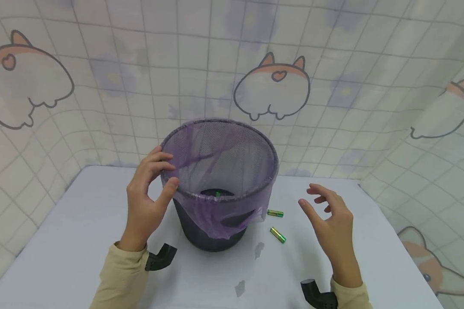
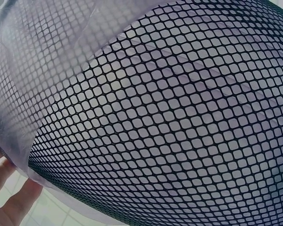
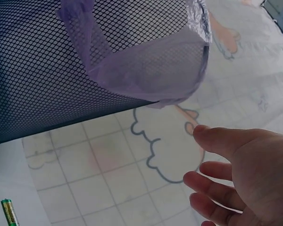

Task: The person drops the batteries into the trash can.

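Note:
A dark mesh waste bin (image 1: 212, 245) stands upright on the white table, lined with a thin purple plastic bag (image 1: 216, 219) folded over its rim. My left hand (image 1: 145, 197) is at the bin's left rim, its fingertips and thumb touching the bag-covered edge. In the left wrist view, the fingers (image 2: 26, 197) show beside the mesh at lower left. Apart from the bin, on its right, my right hand (image 1: 332, 223) hovers with fingers loosely bent and nothing in it. Two green-and-gold batteries, a farther one (image 1: 275, 213) and a nearer one (image 1: 277, 235), lie between bin and right hand.
Something small and green (image 1: 218, 194) shows at the bottom inside the bin. Grey patches (image 1: 240, 288) mark the white table (image 1: 81, 240) in front. A patterned cloth curtain (image 1: 270, 90) rises behind and along both sides.

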The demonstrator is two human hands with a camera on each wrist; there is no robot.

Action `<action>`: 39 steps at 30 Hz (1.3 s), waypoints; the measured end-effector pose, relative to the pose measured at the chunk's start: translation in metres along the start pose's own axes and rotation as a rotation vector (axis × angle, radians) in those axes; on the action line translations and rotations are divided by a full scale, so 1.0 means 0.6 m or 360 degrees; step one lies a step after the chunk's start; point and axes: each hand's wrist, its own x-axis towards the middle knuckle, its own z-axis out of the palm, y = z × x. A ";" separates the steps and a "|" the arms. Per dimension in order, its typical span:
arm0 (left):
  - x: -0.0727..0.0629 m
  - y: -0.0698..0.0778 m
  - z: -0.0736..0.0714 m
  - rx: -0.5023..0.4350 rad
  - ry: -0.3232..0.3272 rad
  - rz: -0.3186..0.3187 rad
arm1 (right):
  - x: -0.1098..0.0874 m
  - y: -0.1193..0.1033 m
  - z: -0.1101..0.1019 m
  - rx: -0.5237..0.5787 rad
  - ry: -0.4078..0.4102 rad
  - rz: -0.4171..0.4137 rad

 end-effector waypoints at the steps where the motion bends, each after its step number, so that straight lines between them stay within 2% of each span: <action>1: -0.001 0.000 0.000 -0.0007 -0.0002 0.0000 | -0.002 0.002 0.001 -0.0001 -0.0007 0.0004; 18: -0.006 0.000 -0.002 0.0012 0.0014 -0.0004 | -0.006 -0.002 0.009 0.0000 -0.0091 0.0001; 29: -0.002 0.000 0.000 0.0009 0.0004 0.0005 | -0.013 0.007 0.015 -0.0095 -0.0187 0.0063; 39: 0.000 -0.002 0.002 0.0018 0.0005 0.0025 | -0.028 0.016 0.026 -0.0137 -0.0257 0.0067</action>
